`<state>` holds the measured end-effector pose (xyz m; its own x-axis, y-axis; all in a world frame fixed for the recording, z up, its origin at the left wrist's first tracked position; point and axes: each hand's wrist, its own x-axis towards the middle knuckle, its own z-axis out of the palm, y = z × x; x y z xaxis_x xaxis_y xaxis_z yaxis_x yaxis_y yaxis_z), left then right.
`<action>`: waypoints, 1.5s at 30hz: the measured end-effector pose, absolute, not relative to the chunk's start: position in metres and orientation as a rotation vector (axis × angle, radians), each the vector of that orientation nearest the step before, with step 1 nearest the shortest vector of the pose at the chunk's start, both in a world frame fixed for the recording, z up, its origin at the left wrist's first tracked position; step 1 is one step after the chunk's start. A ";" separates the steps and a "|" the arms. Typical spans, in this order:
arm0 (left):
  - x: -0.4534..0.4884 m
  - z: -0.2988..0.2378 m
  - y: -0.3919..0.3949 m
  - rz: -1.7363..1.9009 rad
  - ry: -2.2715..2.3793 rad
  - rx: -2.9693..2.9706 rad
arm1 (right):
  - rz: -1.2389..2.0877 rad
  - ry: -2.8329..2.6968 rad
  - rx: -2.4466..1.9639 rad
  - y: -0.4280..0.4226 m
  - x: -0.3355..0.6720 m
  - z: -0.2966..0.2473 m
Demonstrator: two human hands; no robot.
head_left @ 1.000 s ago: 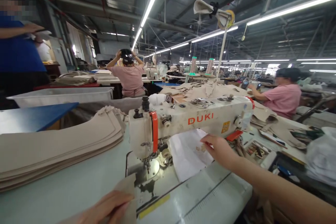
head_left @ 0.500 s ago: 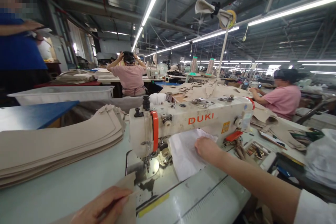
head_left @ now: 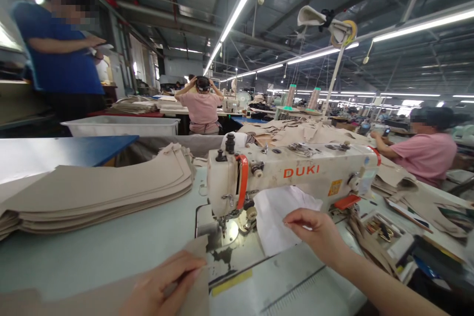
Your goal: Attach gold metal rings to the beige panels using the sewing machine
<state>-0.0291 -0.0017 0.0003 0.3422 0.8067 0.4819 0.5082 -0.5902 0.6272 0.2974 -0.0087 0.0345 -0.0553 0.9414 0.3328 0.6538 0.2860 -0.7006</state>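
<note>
My left hand (head_left: 168,281) pinches the edge of a beige fabric piece (head_left: 196,286) at the bottom of the view, just in front of the sewing machine's needle area. My right hand (head_left: 314,232) is closed in a pinch in front of a white cloth (head_left: 277,217). Whatever its fingertips hold, if anything, is too small to make out. The white cloth hangs under the arm of the sewing machine (head_left: 296,173) and spreads onto the bed. Lit metal shows at the needle plate (head_left: 231,231), with no fabric over it.
A stack of cut beige pieces (head_left: 111,192) lies on the table at left. Right of the machine sit a small tray of metal parts (head_left: 385,232) and beige strips (head_left: 374,247). More beige pieces (head_left: 307,131) lie behind. A person in blue (head_left: 70,54) stands at left; two people in pink sit farther off.
The view has swung left, so everything sits farther right. My right hand has drawn back slightly from the white cloth, its fingers now in a pinch. My left hand still grips the beige piece.
</note>
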 end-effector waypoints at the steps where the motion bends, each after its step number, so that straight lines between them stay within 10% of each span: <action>1: -0.028 0.004 -0.004 1.099 1.166 2.226 | 0.530 -1.740 -1.399 -0.012 0.292 0.034; 30: -0.019 0.002 -0.010 0.971 1.067 1.467 | 1.774 -1.199 -0.944 -0.001 0.173 0.007; 45: -0.019 0.000 -0.008 1.022 1.144 1.363 | 1.545 -1.362 -0.967 0.001 0.155 -0.002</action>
